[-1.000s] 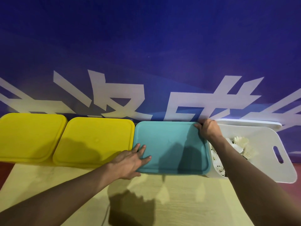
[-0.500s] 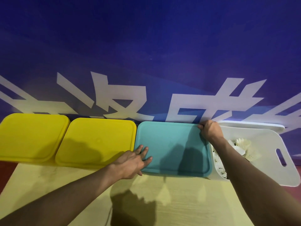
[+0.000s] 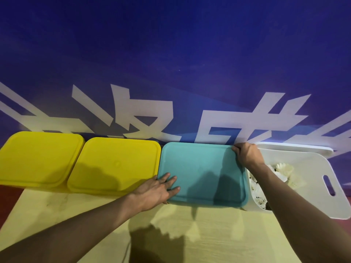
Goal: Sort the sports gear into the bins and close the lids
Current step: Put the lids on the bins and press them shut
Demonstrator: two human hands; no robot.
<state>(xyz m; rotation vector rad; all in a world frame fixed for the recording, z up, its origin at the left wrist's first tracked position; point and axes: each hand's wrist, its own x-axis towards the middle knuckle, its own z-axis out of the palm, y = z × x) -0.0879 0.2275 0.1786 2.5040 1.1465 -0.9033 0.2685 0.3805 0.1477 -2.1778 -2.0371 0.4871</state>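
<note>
Several bins stand in a row along the table's far edge. Two at the left carry yellow lids [image 3: 36,158] [image 3: 115,166]. The third has a teal lid [image 3: 203,171] lying flat on it. My left hand [image 3: 157,188] rests flat with fingers spread on the teal lid's near left corner. My right hand [image 3: 247,155] grips the lid's far right corner with curled fingers. At the far right an open white bin [image 3: 313,168] holds white shuttlecocks [image 3: 283,169], partly hidden behind my right forearm.
A white lid [image 3: 296,149] leans behind the white bin against a blue banner [image 3: 171,63] with large white characters. The light wooden table [image 3: 209,234] stretches toward me in front of the bins. Red floor shows at both sides.
My left hand has slid slightly along the teal lid's near left corner. My right hand keeps its grip on the far right corner. The view has shifted a little.
</note>
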